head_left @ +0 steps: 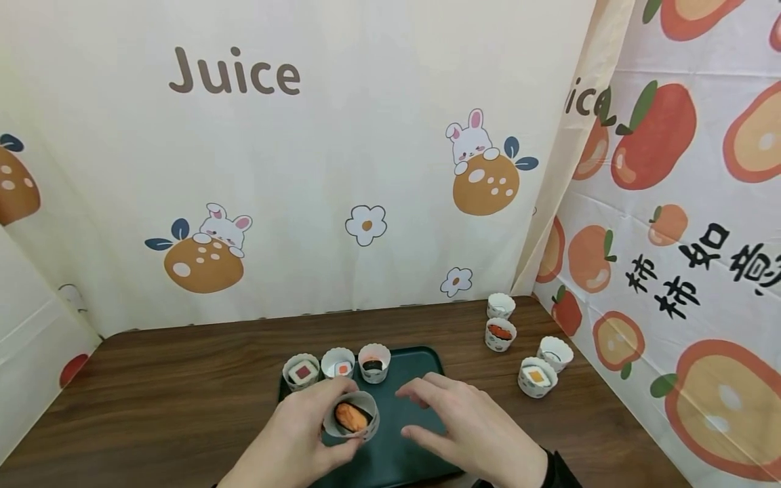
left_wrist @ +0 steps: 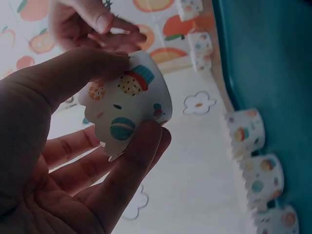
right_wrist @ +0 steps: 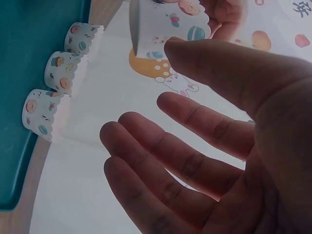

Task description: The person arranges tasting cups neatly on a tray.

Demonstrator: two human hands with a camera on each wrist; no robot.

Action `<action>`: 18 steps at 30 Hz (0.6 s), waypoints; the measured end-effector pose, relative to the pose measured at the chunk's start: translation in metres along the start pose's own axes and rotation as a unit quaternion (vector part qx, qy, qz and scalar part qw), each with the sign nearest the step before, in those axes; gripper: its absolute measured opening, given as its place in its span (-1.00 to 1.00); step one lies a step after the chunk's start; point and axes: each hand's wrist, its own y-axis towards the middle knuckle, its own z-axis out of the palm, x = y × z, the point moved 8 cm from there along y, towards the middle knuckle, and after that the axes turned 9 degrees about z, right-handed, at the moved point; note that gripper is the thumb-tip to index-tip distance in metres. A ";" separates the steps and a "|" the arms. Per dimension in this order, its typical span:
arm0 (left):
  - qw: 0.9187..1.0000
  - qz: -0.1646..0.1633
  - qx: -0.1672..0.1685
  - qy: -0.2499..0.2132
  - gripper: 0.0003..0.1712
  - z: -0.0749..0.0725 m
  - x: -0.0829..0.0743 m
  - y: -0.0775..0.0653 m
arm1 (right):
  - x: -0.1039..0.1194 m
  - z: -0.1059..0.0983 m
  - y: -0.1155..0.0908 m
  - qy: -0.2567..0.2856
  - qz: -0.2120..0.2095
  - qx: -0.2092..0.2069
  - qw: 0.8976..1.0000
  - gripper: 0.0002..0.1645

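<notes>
My left hand (head_left: 305,430) grips a scalloped paper cup (left_wrist: 129,100) between thumb and fingers, over the green tray (head_left: 405,413). Inside that cup lies a sushi piece (head_left: 352,417) with an orange topping and a dark wrap. To its right, my right hand (head_left: 466,423) holds nothing; its fingers (right_wrist: 161,156) are spread and loosely bent. Along the tray's far edge stand three more paper cups: a left one (head_left: 301,371), a middle one (head_left: 338,363) and a right one (head_left: 374,362), each with a sushi piece in it.
On the brown table (head_left: 183,393), right of the tray, stand a cup with a red-orange filling (head_left: 500,335), a cup behind it (head_left: 501,306), a cup with a yellow-topped piece (head_left: 537,377) and another cup (head_left: 555,353). Printed curtains (head_left: 366,135) hang behind the table and along its right side.
</notes>
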 end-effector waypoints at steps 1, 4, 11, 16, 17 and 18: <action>1.000 0.000 0.003 -0.006 -0.44 0.003 0.000 0.000 | 0.001 0.001 0.000 0.003 -0.002 0.000 1.000 -0.58; 1.000 0.006 0.008 -0.022 -0.45 0.011 -0.001 0.000 | 0.002 0.006 0.002 0.016 -0.001 0.013 1.000 -0.60; 0.998 0.050 -0.029 -0.008 -0.41 0.020 -0.007 -0.001 | 0.004 0.017 0.006 0.029 -0.008 0.040 0.999 -0.63; 0.999 0.046 -0.022 -0.018 -0.39 0.025 -0.005 -0.002 | 0.005 0.022 0.008 0.036 -0.019 0.049 0.998 -0.64; 0.999 0.041 -0.019 -0.020 -0.38 0.026 -0.004 -0.003 | 0.005 0.022 0.009 0.037 -0.021 0.049 0.998 -0.64; 0.999 0.037 -0.018 -0.024 -0.37 0.027 -0.004 -0.003 | 0.005 0.022 0.009 0.039 -0.023 0.049 0.998 -0.65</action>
